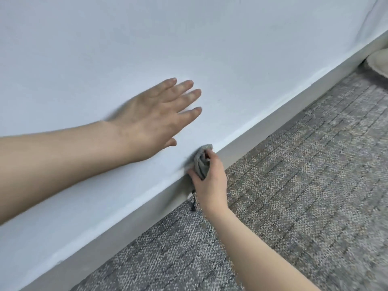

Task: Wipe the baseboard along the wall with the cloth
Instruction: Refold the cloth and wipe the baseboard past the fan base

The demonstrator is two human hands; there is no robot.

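Observation:
A grey baseboard (279, 120) runs diagonally from the lower left to the upper right, between the white wall (189, 38) and the carpet. My right hand (212, 183) grips a bunched grey cloth (202, 162) and presses it against the top edge of the baseboard near the middle of the view. A dark thread or tag hangs below that hand. My left hand (155, 118) lies flat on the wall above the cloth, fingers spread and pointing right, holding nothing.
Grey patterned carpet (294, 196) covers the floor to the right of the baseboard. A pale rounded object (378, 61) sits on the carpet against the wall at the far right edge.

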